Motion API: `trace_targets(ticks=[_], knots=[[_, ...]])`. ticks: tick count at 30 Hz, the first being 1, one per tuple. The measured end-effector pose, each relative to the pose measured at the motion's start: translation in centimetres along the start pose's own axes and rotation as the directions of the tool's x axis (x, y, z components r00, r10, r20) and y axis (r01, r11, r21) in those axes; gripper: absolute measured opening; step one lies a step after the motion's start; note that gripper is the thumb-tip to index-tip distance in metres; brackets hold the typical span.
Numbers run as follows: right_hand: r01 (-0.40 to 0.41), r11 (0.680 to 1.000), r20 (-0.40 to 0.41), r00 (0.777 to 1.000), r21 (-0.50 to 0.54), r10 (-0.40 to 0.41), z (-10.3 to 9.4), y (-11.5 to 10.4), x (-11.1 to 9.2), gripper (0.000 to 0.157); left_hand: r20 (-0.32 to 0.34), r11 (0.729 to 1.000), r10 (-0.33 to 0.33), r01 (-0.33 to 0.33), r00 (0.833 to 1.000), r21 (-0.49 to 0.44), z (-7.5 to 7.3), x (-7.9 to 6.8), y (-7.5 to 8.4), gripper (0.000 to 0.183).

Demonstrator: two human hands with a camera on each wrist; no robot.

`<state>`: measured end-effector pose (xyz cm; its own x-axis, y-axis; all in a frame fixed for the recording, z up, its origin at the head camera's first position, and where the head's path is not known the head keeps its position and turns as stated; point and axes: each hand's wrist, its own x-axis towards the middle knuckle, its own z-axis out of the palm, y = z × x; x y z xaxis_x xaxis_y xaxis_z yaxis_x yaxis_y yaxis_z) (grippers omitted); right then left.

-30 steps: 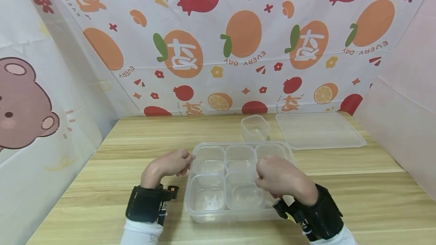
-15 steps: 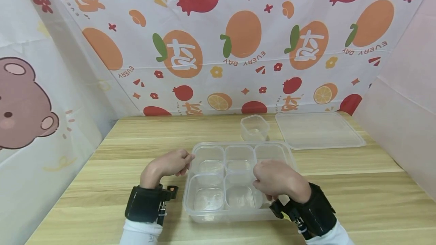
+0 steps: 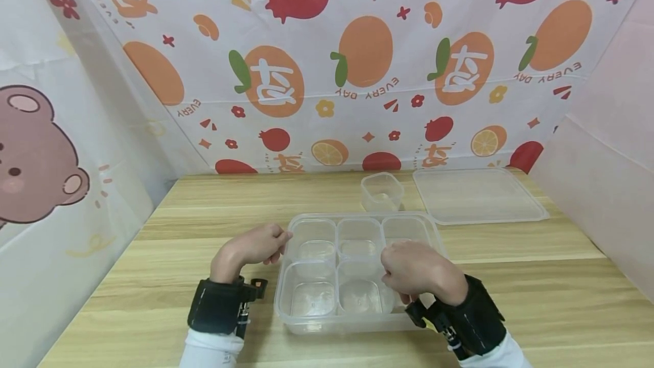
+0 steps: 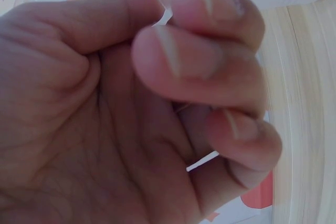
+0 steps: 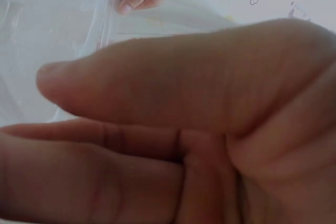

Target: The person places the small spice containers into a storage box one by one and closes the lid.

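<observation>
A large clear plastic box [image 3: 352, 323] stands on the table with several small clear square containers in it. My left hand [image 3: 258, 245] pinches the box's left rim between thumb and fingers; in the left wrist view the fingers [image 4: 210, 72] curl in toward the thumb. Over the box's right part is my right hand [image 3: 416, 268], its thumb and fingers at the right edge of the front-middle small container [image 3: 360, 295]. The right wrist view shows the thumb [image 5: 131, 87] stretched over the curled fingers. The exact contact of the right fingertips is hidden.
Behind the box stands another small clear container [image 3: 382, 193]. A flat clear lid [image 3: 480, 196] lies at the back right. Fruit-print cloth [image 3: 327, 72] hangs behind the wooden table [image 3: 219, 203], with light cloth at both sides.
The front-middle container has settled into place in the box under my right hand, which shifted slightly left and down, then held nearly still. My left hand stays on the rim.
</observation>
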<state>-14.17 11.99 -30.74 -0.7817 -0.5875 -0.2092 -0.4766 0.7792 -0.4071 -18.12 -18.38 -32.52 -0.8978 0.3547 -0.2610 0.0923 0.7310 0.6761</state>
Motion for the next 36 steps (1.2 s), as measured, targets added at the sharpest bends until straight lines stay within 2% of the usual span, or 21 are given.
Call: trace_targets(ticks=[10, 16, 21, 23, 30, 33, 36], knots=[[-0.007, 1.0, 0.002, 1.0, -0.002, 0.007, -0.1, 0.1, 0.1, 0.037, -0.003, 1.0, 0.001, -0.001, 1.0, -0.003, 0.0, -0.1, 0.0, 0.041], [0.006, 1.0, -0.025, 1.0, 0.017, -0.005, -0.6, 0.5, -0.3, 0.037, 0.001, 1.0, 0.001, -0.001, 1.0, 0.002, -0.1, -0.1, 0.1, 0.04], [-0.001, 1.0, -0.098, 0.995, 0.018, 0.003, -1.6, 1.4, -0.6, 0.013, 0.001, 1.0, -0.002, 0.002, 1.0, 0.006, -0.1, 0.0, 0.0, 0.04], [-0.001, 1.0, -0.15, 0.989, 0.01, 0.002, -2.1, 1.9, -0.6, 0.004, 0.0, 1.0, -0.002, 0.002, 1.0, 0.006, -0.1, 0.0, 0.0, 0.04], [0.007, 0.999, -0.337, 0.941, -0.045, -0.022, -3.1, 3.7, -1.0, 0.003, -0.008, 1.0, 0.004, -0.004, 1.0, -0.002, 0.0, -0.1, 0.0, 0.04], [0.007, 0.998, -0.387, 0.922, -0.063, -0.031, -3.3, 4.1, -1.0, 0.004, -0.011, 1.0, 0.002, -0.002, 1.0, -0.003, 0.0, -0.1, 0.0, 0.039], [0.009, 0.998, -0.406, 0.913, -0.065, -0.034, -3.4, 4.2, -1.0, 0.004, -0.011, 1.0, 0.0, 0.0, 1.0, -0.004, 0.0, -0.1, 0.0, 0.04]])
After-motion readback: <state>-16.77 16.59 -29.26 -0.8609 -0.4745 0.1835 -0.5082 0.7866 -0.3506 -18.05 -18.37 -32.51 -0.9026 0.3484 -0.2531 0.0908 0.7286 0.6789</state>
